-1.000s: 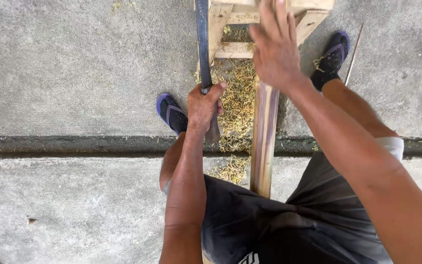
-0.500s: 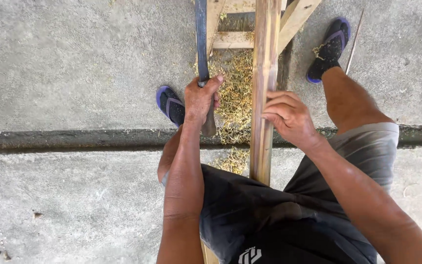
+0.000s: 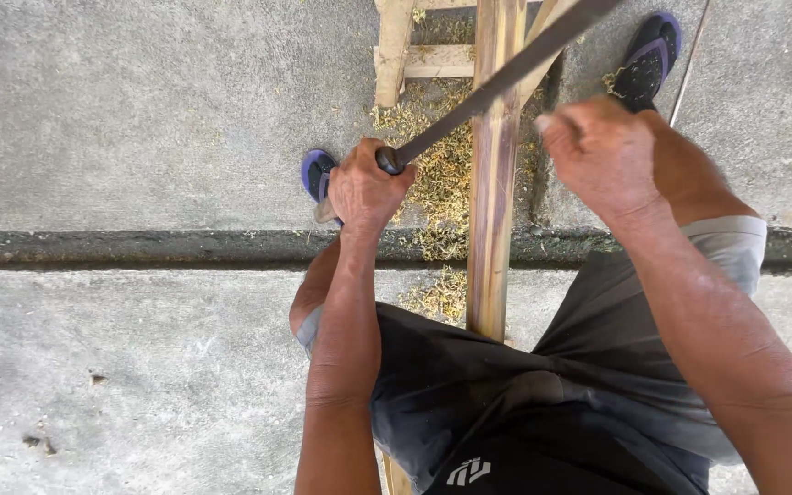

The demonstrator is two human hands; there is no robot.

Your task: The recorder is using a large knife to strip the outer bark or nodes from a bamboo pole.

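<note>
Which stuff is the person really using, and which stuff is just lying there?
In use:
left hand gripping the long blade
bamboo strip
right hand in a fist beside it

Just lying about:
shavings
wooden frame
thin stick

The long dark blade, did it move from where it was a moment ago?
Yes. The blade stood upright left of the bamboo strip; now it slants across the strip toward the upper right, the left hand holding its handle.
</note>
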